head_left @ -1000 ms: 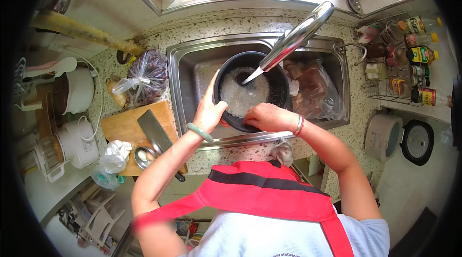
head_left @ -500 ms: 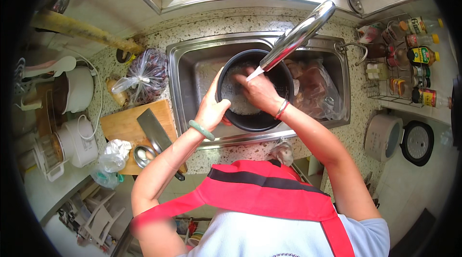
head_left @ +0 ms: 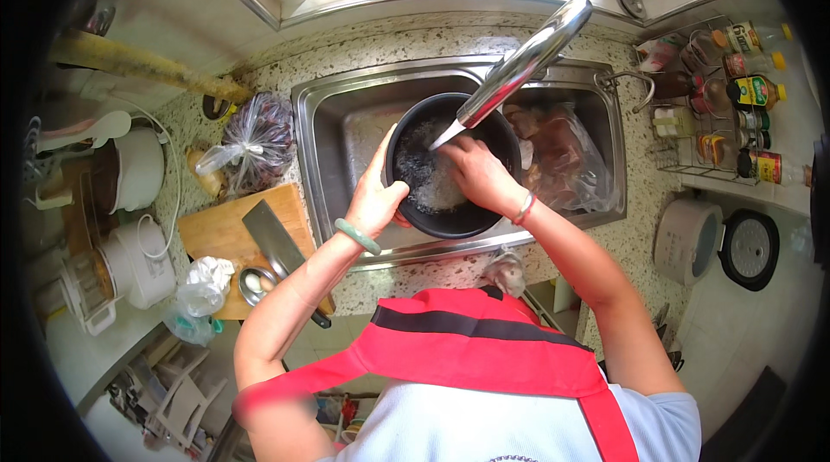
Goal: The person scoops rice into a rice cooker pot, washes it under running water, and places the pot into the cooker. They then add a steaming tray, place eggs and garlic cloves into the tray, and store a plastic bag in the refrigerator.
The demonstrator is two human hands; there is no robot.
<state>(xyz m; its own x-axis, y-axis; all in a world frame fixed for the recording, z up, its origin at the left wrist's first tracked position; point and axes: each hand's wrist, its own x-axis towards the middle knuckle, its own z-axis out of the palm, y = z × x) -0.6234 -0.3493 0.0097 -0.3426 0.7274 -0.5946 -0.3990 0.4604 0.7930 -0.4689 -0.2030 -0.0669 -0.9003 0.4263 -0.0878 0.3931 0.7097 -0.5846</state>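
A dark round cooker pot (head_left: 500, 138) is held over the sink (head_left: 346, 125), slightly tilted. My left hand (head_left: 379, 196) grips its left rim, the thumb on the inner side and the fingers around the outside. Water runs from the chrome faucet (head_left: 529, 60) into the pot. Pale grains that look like rice (head_left: 444, 195) lie at the bottom under rippling water. Inside the pot, my right hand (head_left: 486, 178) reaches in from the right, its fingers loosely stretched near the stream, holding nothing I can see. The fingertips are partly hidden by the water.
Clear plastic bags of reddish meat (head_left: 562, 151) fill the sink's right side. At left, a cleaver (head_left: 281, 237) and a metal bowl with eggs (head_left: 255, 283) rest on a cutting board (head_left: 207, 224), near a tied bag of dark produce (head_left: 259, 138). A bottle rack (head_left: 705, 116) stands right.
My right hand has drawn back toward the right inside the pot, its fingers less blurred. More rippling water shows at the pot's left side. My left hand keeps its grip on the rim.
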